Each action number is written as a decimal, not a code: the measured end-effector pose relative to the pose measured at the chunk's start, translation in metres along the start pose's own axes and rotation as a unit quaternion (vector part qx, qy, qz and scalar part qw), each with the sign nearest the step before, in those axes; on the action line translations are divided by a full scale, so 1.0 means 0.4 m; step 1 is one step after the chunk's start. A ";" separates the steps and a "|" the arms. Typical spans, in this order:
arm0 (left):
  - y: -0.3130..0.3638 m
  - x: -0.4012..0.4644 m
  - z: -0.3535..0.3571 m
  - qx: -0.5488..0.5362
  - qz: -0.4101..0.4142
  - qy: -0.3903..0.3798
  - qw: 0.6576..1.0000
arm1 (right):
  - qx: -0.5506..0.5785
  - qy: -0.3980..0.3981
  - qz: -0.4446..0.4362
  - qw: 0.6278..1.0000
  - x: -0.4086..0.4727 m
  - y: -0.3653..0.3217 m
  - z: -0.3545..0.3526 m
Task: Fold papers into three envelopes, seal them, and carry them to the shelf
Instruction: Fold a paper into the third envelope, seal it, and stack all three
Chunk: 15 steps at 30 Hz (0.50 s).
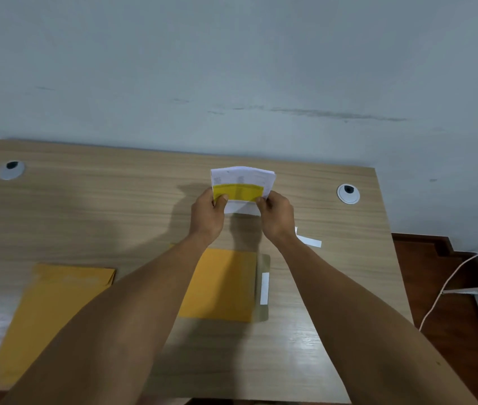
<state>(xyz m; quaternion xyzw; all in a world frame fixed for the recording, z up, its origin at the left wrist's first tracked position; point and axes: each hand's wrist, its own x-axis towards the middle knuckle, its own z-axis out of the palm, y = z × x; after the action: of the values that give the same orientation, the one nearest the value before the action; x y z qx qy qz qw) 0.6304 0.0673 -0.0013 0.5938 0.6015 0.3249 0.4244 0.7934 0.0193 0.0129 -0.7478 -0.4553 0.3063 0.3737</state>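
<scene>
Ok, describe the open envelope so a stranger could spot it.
On the desk, look at the near half, between the person's forearms. The envelope lies there; unlike the other envelope at the left, its flap is open on the right, with a white strip.

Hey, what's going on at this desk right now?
A person holds a folded bundle of papers above the wooden desk, left hand and right hand pinching its sides. Below lies a yellow envelope with its flap open; another envelope lies to the left. Nothing looks inserted yet.
</scene>
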 end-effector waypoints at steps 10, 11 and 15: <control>-0.004 0.006 0.019 0.007 0.001 0.009 1.000 | -0.018 -0.004 0.001 1.000 0.007 0.003 -0.009; -0.002 0.007 0.020 0.006 0.001 0.009 1.000 | -0.015 -0.005 0.002 1.000 0.007 0.002 -0.010; -0.001 0.007 0.018 0.006 -0.009 0.001 1.000 | -0.008 -0.020 0.013 1.000 0.004 0.008 -0.019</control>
<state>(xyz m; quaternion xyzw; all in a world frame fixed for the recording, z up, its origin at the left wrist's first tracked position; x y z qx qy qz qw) 0.6367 0.0693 -0.0050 0.5905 0.6094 0.3179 0.4230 0.8015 0.0178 0.0140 -0.7506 -0.4554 0.3220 0.3542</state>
